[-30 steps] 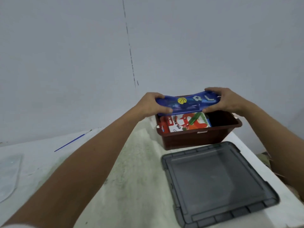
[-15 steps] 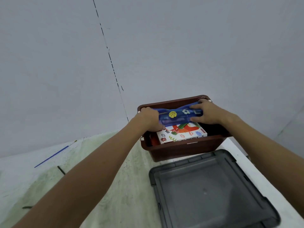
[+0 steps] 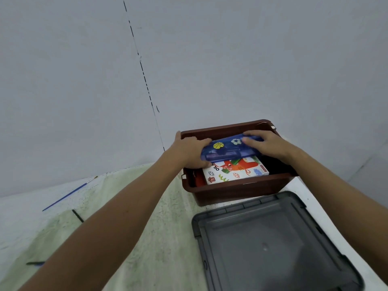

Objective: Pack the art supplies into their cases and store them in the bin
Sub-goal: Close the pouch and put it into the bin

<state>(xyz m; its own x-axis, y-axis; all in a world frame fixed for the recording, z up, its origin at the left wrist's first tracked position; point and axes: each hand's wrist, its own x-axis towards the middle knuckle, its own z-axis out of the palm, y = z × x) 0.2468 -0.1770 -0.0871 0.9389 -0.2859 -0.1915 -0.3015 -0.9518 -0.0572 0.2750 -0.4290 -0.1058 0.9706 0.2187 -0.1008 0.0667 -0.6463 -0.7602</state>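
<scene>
Grey plastic lid (image 3: 273, 244) lies flat on the table (image 3: 147, 238), nearest the camera, lower right. Table surface pale with green staining. Left side of table: blue paintbrush (image 3: 67, 195) lying diagonally, short dark stick (image 3: 77, 215) just nearer than it, another dark item (image 3: 34, 263) at far left, too small to identify. Beyond the lid, just behind it, brown bin (image 3: 235, 191), open-topped. Inside bin: white oil pastel box (image 3: 235, 172) with orange fox print, lying flat, with something red (image 3: 199, 181) beside its left end, mostly hidden. Blue translucent pencil case (image 3: 228, 150) with ball stickers is held over the pastel box, at about bin rim level, tilted slightly; cannot tell if it touches the box. Left hand (image 3: 189, 151) grips the case's left end, fingers curled round it. Right hand (image 3: 266, 144) grips the right end, fingers over the top. Plain white wall (image 3: 189, 59) behind with a thin dark vertical seam (image 3: 142, 70).
</scene>
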